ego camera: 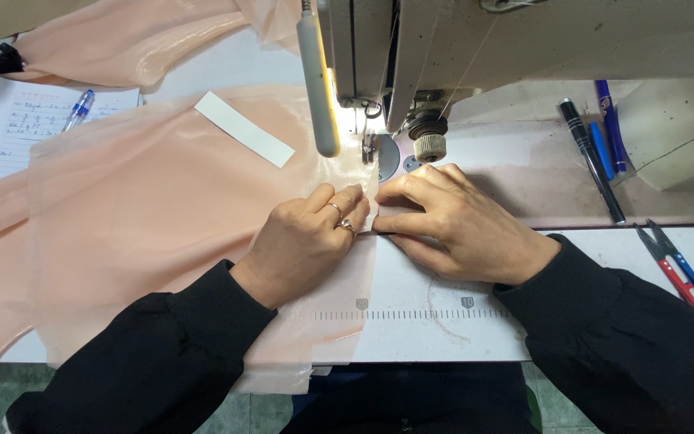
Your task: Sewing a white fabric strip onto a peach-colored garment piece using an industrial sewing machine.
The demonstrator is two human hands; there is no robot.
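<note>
Pressed peach fabric (pixel 162 209) edge before needle (pixel 367 149) | left hand (pixel 307 241), right hand (pixel 451 221) fingers together, flat on cloth | seam seemingly unstarted, stitching left

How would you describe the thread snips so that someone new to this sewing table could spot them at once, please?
Start at the sewing machine and look along the table to its right, past the pens lying beside the machine's base. The thread snips lie nearer the table's front edge, beyond the right hand. Unlike the straight pens, they have two pointed blades and red and blue handles.
</note>
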